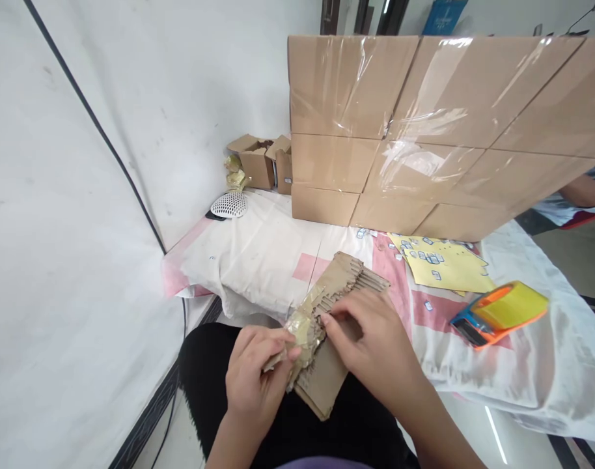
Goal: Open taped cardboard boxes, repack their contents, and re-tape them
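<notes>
A torn, layered piece of corrugated cardboard (332,379) rests on my lap against the table's front edge. Its ragged edges and inner ribs show. Crumpled yellowish packing tape (304,332) sticks to its left side. My left hand (259,374) pinches the tape and a bit of cardboard at that side. My right hand (370,339) has thumb and forefinger closed at the torn edge near the middle; whatever sits between those fingertips is too small to make out.
A wall of taped cardboard boxes (341,98) stands at the table's back. On the cloth-covered table (273,241) lie a tape dispenser (502,312), yellow sheets (454,270) with small labels, and a white perforated cover (230,204). Small open boxes (258,166) sit back left. Another person's arm (586,192) shows right.
</notes>
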Demonstrator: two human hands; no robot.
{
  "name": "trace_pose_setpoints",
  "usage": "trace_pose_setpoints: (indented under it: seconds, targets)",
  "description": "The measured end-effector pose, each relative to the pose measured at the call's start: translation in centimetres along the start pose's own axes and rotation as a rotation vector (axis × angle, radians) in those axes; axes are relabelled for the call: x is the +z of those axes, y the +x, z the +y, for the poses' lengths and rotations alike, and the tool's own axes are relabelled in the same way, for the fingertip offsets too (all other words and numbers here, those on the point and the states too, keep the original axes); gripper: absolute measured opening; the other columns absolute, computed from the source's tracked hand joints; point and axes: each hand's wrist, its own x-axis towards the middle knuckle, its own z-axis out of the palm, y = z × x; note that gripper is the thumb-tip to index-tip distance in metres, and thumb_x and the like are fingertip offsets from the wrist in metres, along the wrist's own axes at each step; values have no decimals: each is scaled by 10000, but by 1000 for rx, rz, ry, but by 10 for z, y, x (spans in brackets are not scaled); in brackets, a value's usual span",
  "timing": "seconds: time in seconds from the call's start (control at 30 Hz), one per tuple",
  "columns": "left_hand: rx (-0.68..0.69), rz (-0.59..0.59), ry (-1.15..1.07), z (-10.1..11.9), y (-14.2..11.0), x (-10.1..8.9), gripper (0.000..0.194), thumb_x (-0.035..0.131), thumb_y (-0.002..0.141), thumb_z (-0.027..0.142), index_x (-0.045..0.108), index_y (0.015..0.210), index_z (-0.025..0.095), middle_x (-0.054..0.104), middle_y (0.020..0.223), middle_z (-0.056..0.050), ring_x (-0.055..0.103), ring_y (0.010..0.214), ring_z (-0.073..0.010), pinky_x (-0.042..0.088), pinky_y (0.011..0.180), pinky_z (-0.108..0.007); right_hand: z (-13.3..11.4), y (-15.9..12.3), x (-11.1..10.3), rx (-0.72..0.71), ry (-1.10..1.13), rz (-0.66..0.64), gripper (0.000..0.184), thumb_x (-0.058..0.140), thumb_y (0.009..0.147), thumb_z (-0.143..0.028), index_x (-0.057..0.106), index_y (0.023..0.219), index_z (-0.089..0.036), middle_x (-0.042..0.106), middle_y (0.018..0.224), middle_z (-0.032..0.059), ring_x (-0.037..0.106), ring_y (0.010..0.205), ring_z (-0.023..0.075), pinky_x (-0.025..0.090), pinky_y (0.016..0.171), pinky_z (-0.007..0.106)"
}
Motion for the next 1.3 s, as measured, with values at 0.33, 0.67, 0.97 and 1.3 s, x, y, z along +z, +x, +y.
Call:
trace_pose_setpoints:
  seconds: [0.33, 0.67, 0.97, 1.3]
  targets:
    - [326, -166, -123, 13, 23, -7, 238, 559, 889, -9, 562, 1045, 170, 734, 867, -63, 601, 741, -144, 493, 666, -305, -30, 1, 10, 44, -196, -302, 313, 706, 818, -346, 523, 607, -203, 625, 665, 18, 541, 750, 209, 309, 759, 371]
    - [100, -87, -164, 3, 3, 3, 170, 507, 995, 172, 516, 835, 229, 696, 727, 16, 551, 770, -162, 489, 879, -373, -21, 1, 30, 144, -224, -165, 337, 558, 993, -433, 642, 777, -189, 707, 946, 62, 557, 1017, 288, 259, 1038, 507]
    - [241, -168, -77, 10, 0, 15, 134, 578, 958, 127, 553, 848, 199, 704, 743, 29, 591, 762, -125, 463, 934, -339, -16, 24, 37, 190, -359, -181, 432, 485, 1047, -352, 756, 737, -221, 742, 891, 34, 602, 952, 251, 285, 990, 469]
    - [238, -189, -145, 0, 1, 9, 116, 552, 945, 98, 560, 908, 208, 715, 755, 5, 616, 766, -149, 519, 940, -381, -12, 26, 39, 175, -288, -140, 384, 471, 1057, -261, 711, 768, -183, 727, 863, 44, 612, 923, 232, 288, 968, 432]
